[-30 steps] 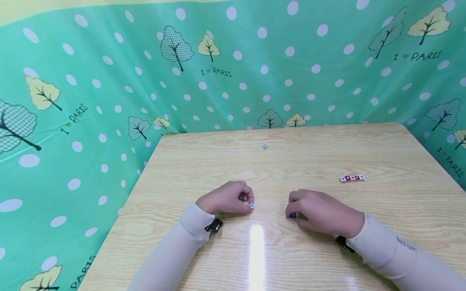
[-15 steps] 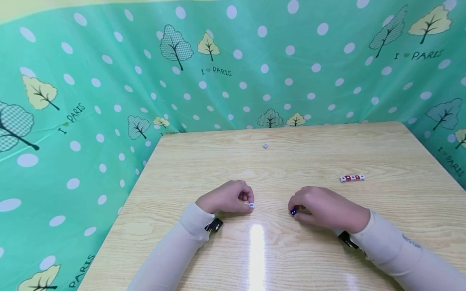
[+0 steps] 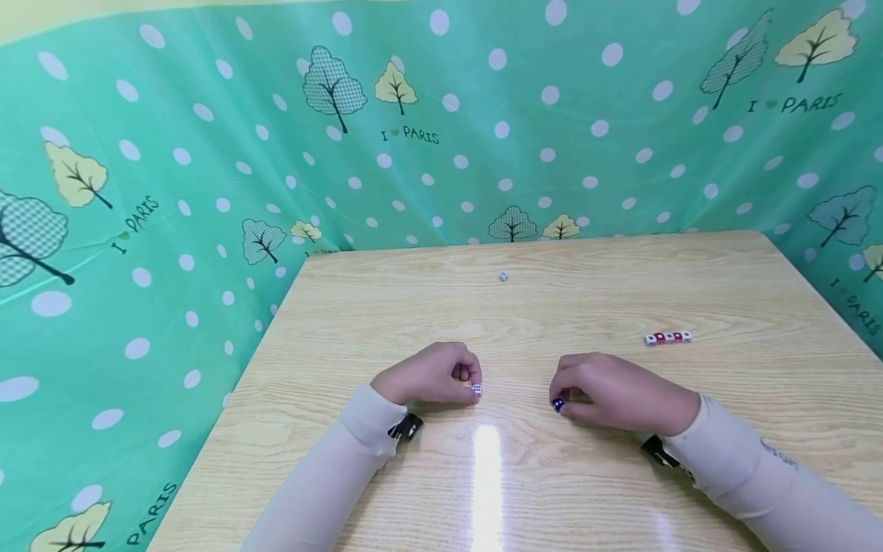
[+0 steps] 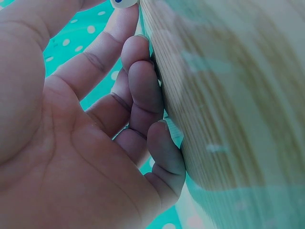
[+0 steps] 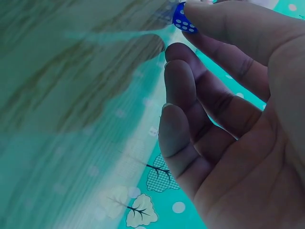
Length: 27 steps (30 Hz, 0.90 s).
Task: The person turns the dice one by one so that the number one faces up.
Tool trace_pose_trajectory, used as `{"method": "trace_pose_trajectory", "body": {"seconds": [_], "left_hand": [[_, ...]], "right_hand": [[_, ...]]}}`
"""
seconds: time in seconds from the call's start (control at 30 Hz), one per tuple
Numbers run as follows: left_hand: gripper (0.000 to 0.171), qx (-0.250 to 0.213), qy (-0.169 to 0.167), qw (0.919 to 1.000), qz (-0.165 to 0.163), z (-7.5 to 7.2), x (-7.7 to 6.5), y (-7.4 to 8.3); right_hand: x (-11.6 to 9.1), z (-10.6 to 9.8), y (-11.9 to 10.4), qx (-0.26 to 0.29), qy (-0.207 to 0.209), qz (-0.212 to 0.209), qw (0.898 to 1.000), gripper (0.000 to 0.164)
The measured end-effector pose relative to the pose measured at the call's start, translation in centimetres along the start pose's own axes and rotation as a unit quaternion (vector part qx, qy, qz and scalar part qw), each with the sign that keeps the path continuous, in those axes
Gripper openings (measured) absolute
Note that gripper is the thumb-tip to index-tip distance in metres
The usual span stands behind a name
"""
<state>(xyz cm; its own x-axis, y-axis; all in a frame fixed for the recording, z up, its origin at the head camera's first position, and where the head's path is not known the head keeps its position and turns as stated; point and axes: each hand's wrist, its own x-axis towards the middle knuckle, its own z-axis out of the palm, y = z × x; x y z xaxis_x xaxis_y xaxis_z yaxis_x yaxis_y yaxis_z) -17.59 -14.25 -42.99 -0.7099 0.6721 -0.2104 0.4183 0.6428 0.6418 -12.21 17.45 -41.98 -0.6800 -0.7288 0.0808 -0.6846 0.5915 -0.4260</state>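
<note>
My left hand (image 3: 434,374) pinches a white die (image 3: 477,389) with blue pips between thumb and index finger, low over the table left of centre. In the left wrist view only a sliver of that white die (image 4: 125,2) shows at the top edge, and the other fingers curl against the tabletop. To the right, my right hand (image 3: 610,392) holds a blue die (image 3: 557,404) with white pips between thumb and fingertip. The right wrist view shows the blue die (image 5: 184,19) at the thumb tip, close to the table surface. A short gap of tabletop separates the two hands.
A row of several white and red dice (image 3: 667,338) stands beyond my right hand. One more white die (image 3: 503,276) lies near the back of the wooden table (image 3: 386,299). A green dotted cloth (image 3: 428,100) hangs behind and along the sides.
My right hand has shifted slightly to the right, and the blue die has turned in its fingers, showing a different face. The left hand and its white die have stayed put.
</note>
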Motion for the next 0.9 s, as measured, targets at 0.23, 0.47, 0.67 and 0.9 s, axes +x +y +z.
{"method": "trace_pose_trajectory", "body": {"seconds": [0.23,0.47,0.67,0.9], "left_hand": [[0.013,-0.003,0.0,1.0,-0.002,0.0,0.0,0.0],[0.014,-0.001,0.0,1.0,-0.004,0.1,0.0,0.1],[0.014,-0.001,0.001,1.0,-0.005,0.0,-0.1,0.2],[0.014,0.001,0.002,1.0,-0.005,0.0,-0.1,0.3]], "right_hand": [[0.0,0.1,-0.3,-0.029,-0.003,0.017,0.999,0.017],[0.1,0.6,-1.2,-0.094,0.021,-0.019,0.995,0.016],[0.1,0.9,-1.6,-0.139,0.034,-0.035,0.989,0.016],[0.1,0.9,-1.8,-0.15,0.037,-0.039,0.987,0.015]]}}
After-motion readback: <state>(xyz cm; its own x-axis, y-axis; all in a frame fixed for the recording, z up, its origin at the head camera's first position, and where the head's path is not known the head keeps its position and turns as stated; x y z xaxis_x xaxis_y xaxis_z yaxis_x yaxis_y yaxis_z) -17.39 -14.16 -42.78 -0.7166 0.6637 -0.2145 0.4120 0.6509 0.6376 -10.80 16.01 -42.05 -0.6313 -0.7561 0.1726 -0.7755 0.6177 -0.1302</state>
